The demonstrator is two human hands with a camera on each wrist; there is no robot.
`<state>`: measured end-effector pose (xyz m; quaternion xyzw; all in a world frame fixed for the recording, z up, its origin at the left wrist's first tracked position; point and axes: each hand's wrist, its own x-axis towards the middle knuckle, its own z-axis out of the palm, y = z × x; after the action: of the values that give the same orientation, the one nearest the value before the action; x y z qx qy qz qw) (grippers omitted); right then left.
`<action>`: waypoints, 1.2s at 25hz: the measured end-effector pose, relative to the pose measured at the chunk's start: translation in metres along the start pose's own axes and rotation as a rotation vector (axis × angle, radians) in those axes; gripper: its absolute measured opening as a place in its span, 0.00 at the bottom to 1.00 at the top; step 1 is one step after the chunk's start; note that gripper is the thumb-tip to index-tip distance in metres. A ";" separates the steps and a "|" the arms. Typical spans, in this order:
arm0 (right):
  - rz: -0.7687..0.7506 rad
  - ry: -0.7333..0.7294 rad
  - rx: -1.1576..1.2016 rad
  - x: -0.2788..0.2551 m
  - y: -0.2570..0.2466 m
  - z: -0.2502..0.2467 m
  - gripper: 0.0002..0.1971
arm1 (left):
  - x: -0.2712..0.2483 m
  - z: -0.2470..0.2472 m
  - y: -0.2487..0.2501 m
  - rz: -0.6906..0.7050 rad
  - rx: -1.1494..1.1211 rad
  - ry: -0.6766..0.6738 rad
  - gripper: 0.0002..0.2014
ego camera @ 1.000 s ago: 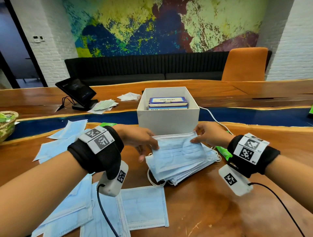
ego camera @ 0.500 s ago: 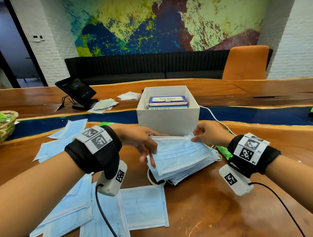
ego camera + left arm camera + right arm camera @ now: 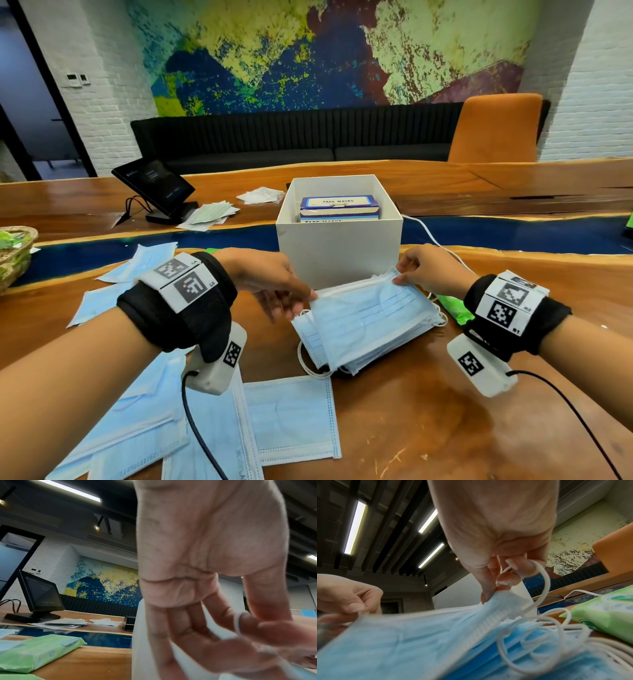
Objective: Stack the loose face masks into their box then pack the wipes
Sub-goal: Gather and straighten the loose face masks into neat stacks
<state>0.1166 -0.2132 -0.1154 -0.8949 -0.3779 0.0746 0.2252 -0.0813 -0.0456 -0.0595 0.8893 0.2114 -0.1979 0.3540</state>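
Observation:
A stack of light blue face masks [image 3: 368, 337] lies on the wooden table in front of a white open box [image 3: 337, 253]. I hold the top mask [image 3: 363, 308] by its two far corners. My left hand [image 3: 301, 296] pinches the left corner and my right hand [image 3: 402, 274] pinches the right corner [image 3: 498, 595]. Inside the white box sit blue face mask boxes [image 3: 339, 207]. Green wipes packs lie by my right wrist [image 3: 454, 306] and left of the box [image 3: 36, 654].
Loose masks [image 3: 291, 418] lie spread over the near left of the table. A tablet on a stand [image 3: 154, 186], scattered sachets [image 3: 209, 214], a wicker basket [image 3: 15, 253] at the left edge and a white cable [image 3: 431, 236] are also here.
My left hand slid from resting on the mask to pinching its left corner. The top mask now lies stretched between both hands over the stack.

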 end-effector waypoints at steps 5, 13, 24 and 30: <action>0.000 -0.023 -0.004 0.000 -0.001 0.000 0.09 | -0.004 0.002 -0.006 0.101 0.023 -0.046 0.15; 0.012 0.004 -0.015 0.004 -0.004 0.008 0.11 | -0.007 -0.005 -0.010 0.131 -0.201 -0.141 0.15; 0.020 0.013 -0.006 0.009 -0.007 0.012 0.08 | -0.008 -0.005 -0.015 0.226 -0.436 0.030 0.14; 0.014 0.027 -0.085 0.011 -0.005 0.011 0.08 | -0.012 0.000 -0.013 -0.035 -0.284 -0.031 0.10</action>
<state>0.1176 -0.1989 -0.1223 -0.9072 -0.3716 0.0479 0.1915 -0.0979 -0.0397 -0.0605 0.8231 0.2474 -0.1858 0.4762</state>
